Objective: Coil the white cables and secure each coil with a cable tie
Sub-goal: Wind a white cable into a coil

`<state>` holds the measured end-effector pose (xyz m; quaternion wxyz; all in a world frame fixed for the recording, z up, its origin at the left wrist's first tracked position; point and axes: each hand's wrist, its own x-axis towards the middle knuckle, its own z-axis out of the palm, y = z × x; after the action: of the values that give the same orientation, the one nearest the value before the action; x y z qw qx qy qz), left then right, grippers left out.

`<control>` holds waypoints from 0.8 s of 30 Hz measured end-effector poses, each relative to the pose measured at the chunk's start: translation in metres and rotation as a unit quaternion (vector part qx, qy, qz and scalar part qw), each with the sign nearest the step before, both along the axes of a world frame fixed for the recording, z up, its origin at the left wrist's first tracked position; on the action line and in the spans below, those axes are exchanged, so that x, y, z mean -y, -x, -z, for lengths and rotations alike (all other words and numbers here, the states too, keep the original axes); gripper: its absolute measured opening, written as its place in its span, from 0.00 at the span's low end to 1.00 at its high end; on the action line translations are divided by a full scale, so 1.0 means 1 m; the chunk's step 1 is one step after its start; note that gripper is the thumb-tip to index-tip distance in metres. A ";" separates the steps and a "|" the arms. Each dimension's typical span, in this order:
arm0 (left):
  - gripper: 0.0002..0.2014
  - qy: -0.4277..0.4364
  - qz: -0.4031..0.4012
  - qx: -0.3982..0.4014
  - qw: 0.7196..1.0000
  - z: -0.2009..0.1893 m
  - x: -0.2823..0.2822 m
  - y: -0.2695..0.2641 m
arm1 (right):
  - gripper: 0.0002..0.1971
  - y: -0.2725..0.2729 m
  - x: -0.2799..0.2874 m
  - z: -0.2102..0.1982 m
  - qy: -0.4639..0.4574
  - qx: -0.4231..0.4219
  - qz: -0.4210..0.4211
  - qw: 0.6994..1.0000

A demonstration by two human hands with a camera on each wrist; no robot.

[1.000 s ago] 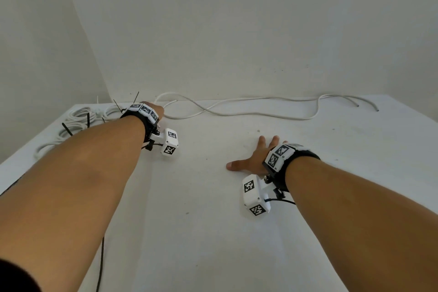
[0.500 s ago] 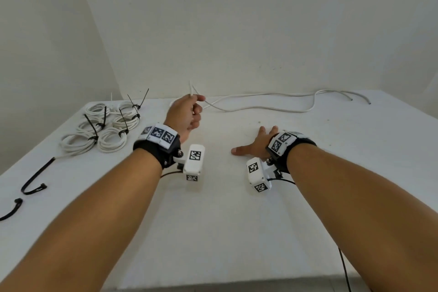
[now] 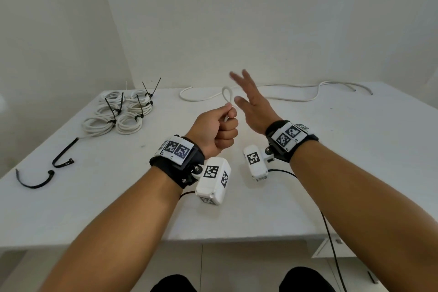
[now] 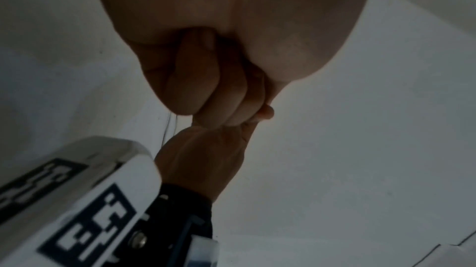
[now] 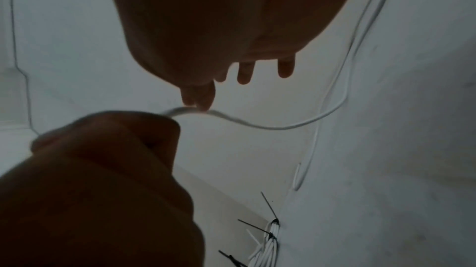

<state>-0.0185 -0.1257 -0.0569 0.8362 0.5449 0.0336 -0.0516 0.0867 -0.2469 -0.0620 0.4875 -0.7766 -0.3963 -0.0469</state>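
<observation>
A: Nearest us, both forearms were up over the counter (image 3: 260,216), each wrist strapped with a band of black-and-white square markers. Any writing on them?

B: Only the coded squares, plus tiny characters too small to read. No brand anywhere.

A: Then the left hand (image 3: 214,129) — its grip was closed in a fist, thumb and forefinger pinching the white cable (image 3: 294,99) near its end, a small loop standing up above the knuckles.

B: And the right hand (image 3: 254,108) was spread, fingers straight and fanned. The right wrist view put its lowest fingertips (image 5: 199,98) right at the cable beside the left hand's pinch, though I couldn't tell whether they touched.

A: How would that cable handle, you reckon?

B: Light and thin, I'd judge, but springy; that loop held its curve, so turns would want to spring open. Best taken beside the pinch, feeding each turn into the left hand.

A: Farther back?

B: The rest of the cable snaked along the counter's far edge to the right, against the wall. Far left sat the finished coils (image 3: 118,114), bunched together, each cinched with a black tie whose tail stuck up. Spare cable ties (image 3: 62,156) lay loose at the left edge.
</observation>
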 end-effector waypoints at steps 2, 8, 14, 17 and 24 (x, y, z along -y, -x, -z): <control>0.19 0.008 0.020 0.002 1.000 -0.004 -0.002 0.006 | 0.28 0.003 -0.009 -0.003 -0.016 -0.004 -0.028 0.999; 0.16 0.082 0.004 0.103 0.991 -0.019 -0.012 0.012 | 0.12 0.006 -0.014 0.005 -0.057 -0.058 -0.069 0.994; 0.16 0.146 -0.099 0.174 0.969 -0.026 -0.029 -0.009 | 0.11 0.007 -0.010 0.014 -0.034 -0.089 -0.038 0.995; 0.16 0.160 -0.172 0.188 0.954 -0.021 -0.031 -0.021 | 0.11 0.011 -0.008 0.012 0.064 -0.033 -0.015 0.997; 0.17 -0.049 -0.292 0.163 0.941 0.003 -0.023 -0.044 | 0.12 0.015 -0.008 0.007 0.221 0.047 -0.013 0.974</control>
<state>0.0259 -0.1027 -0.0595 0.7813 0.5521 0.0568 0.2856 0.0717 -0.2389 -0.0686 0.2848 -0.8568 -0.4297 0.0118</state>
